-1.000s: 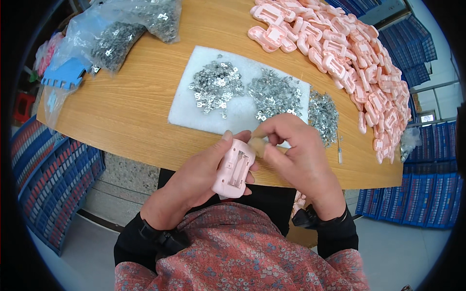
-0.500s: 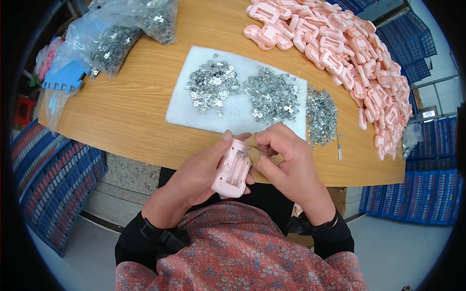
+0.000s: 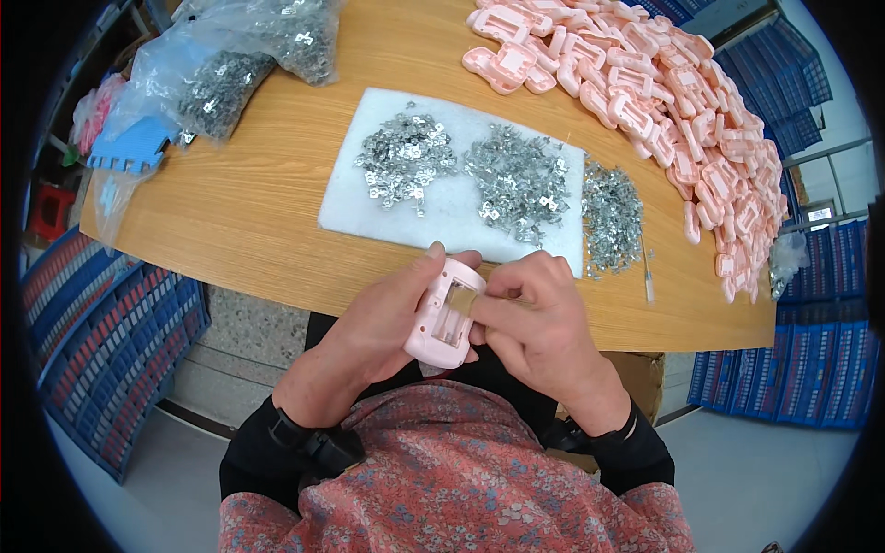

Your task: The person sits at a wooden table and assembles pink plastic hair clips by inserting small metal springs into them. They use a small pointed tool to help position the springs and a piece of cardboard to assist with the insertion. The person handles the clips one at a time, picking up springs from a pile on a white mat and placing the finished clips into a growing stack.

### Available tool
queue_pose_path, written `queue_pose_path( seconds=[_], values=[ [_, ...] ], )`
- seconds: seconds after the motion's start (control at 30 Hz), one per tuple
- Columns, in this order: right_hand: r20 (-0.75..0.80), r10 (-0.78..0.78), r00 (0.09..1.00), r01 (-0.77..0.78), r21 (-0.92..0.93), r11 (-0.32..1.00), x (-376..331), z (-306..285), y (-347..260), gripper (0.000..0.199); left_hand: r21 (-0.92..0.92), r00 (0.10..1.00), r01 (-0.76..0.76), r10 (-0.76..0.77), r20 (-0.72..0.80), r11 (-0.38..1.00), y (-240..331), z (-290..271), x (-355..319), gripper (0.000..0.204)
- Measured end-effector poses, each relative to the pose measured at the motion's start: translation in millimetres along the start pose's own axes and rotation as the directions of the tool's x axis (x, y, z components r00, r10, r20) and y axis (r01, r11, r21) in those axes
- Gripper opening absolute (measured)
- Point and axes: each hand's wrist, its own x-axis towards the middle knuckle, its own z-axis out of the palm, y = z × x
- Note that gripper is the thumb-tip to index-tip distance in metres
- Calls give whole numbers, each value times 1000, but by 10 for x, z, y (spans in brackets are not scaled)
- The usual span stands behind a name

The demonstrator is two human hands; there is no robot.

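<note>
My left hand (image 3: 364,323) is wrapped round a pale pink plastic housing (image 3: 430,352), holding it tilted over the table's near edge. A rectangular recess with metal strips at its ends faces up. My right hand (image 3: 546,336) is closed, its tan-covered thumb pressing into the recess's upper end; whatever lies under that tip is hidden. Beyond my hands, a white foam pad (image 3: 346,203) bears two heaps of small metal contacts, a left heap (image 3: 404,164) and a right heap (image 3: 516,180). A third metal heap (image 3: 612,221) sits on the wood beside the pad.
Many pink housings (image 3: 636,111) are piled along the right of the wooden table (image 3: 267,184). A thin tool with a pale handle (image 3: 648,284) lies by the third heap. Clear bags of metal parts (image 3: 226,88) and a blue foam piece (image 3: 129,146) occupy the far left. Blue racks (image 3: 784,373) stand around.
My right thumb has moved from the recess's right edge into its upper end, and the right fingers have curled in more. The housing stays in my left hand, shifted slightly.
</note>
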Motion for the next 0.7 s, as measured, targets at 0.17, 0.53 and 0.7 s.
queue_pose_path(
  seconds=[0.17, 0.53, 0.7],
  values=[
    [-61, 298, 952, -280, 210, 937, -18, -48, 8, 36, 54, 997, 19, -22, 72, 998, 23, -20, -13, 60],
    [454, 561, 692, -623, 769, 145, -71, 71, 166, 26, 667, 950, -258, 308, 45, 699, -80, -19, -25, 46],
    [488, 584, 649, -672, 727, 139, -128, 79, 198, 27, 819, 943, -275, 310, 125, 504, -23, -12, -30, 42]
  ],
)
